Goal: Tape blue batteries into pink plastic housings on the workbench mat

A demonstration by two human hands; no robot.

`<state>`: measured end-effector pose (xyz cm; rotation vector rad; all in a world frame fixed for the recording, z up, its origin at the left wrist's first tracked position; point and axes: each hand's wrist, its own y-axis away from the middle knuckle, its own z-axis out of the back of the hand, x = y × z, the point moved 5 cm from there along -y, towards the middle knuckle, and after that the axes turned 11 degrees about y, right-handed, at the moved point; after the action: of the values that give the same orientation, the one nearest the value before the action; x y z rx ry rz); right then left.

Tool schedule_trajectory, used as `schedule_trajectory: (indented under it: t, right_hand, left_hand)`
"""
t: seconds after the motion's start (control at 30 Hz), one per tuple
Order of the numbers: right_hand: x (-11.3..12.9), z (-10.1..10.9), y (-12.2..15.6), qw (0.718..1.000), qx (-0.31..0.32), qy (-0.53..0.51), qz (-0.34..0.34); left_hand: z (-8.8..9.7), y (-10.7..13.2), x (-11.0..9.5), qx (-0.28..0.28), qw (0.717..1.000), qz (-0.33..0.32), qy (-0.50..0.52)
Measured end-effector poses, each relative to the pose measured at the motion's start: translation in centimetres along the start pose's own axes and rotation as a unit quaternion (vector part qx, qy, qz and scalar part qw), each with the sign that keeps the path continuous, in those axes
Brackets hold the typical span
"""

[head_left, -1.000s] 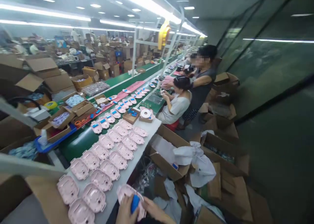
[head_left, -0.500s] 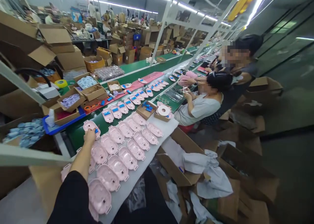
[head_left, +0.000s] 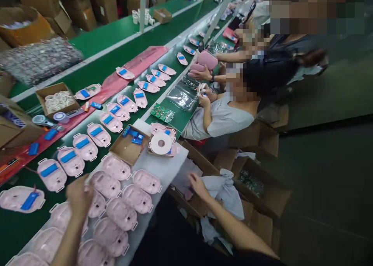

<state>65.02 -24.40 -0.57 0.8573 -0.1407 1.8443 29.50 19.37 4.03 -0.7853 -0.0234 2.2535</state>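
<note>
My left hand (head_left: 80, 196) is closed over the rows of pink plastic shells (head_left: 121, 212); what its fingers hold, if anything, is hidden. Beyond it, pink shells bearing blue battery packs (head_left: 68, 157) line the green belt, and one more such shell (head_left: 21, 199) lies at the far left. My right hand (head_left: 198, 186) hovers past the table's right edge, above an open carton with white sheets. Its fingers look loosely apart, and nothing shows in them. Between the hands, at the belt's edge, stands a cardboard tray (head_left: 122, 149) with several blue battery packs (head_left: 136, 137).
A roll of white tape (head_left: 160, 143) rests on a small box beside the tray. Green circuit boards (head_left: 162, 113) lie farther along. Co-workers sit on the right, one in a light shirt (head_left: 224, 116). Cartons (head_left: 262, 180) crowd the floor. A red sheet (head_left: 140, 69) runs along the belt.
My left hand has let go of the shell with the blue battery, which now lies on the belt. My right hand has come into view. The camera has turned downward and closer.
</note>
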Motion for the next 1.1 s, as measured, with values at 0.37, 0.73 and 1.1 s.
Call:
schedule_trajectory:
  t: [0.37, 0.73, 1.1]
  right_hand:
    - [5.6, -0.6, -10.8, 0.968, -0.061, 0.139, 0.198]
    - [17.1, 2.3, 7.4, 0.885, 0.239, -0.082, 0.392]
    - [26.8, -4.5, -3.5, 0.898, 0.302, -0.014, 0.320]
  left_hand:
    - [-23.6, -8.3, -26.7, 0.263, 0.946, -0.185, 0.043]
    - [-8.0, 0.2, -22.6, 0.091, 0.988, -0.118, 0.042]
    - [8.8, 12.4, -12.7, -0.173, 0.979, 0.110, -0.003]
